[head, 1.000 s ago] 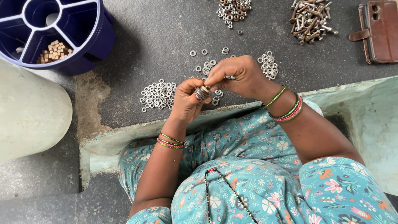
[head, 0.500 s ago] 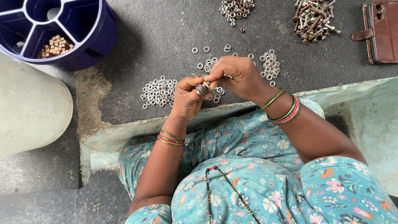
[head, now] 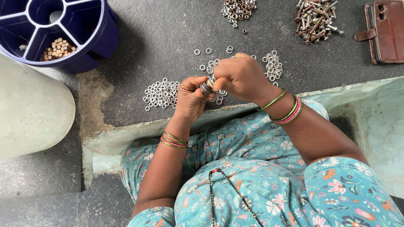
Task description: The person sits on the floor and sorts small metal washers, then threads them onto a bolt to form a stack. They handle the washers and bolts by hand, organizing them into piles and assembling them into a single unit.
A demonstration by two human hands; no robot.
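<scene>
A: L hand (head: 190, 97) pinched round a small stack of washers (head: 206, 87), held end-on just above the table (head: 139, 50).

B: R hand (head: 240, 77)?

A: Closed, fingertips meeting the stack's end, seemingly steadying it. Can't tell if it holds a loose washer.

B: Supplies?

A: 3 loose washer patches right under the hands, nearest pile (head: 160, 93) beside L wrist — close for quick picking, I'd judge. Nuts (head: 238, 8) and bolts (head: 316, 19) lie farther off. Blue divided tub (head: 94, 40) far left, wallet-style case (head: 385, 30) far right.
</scene>
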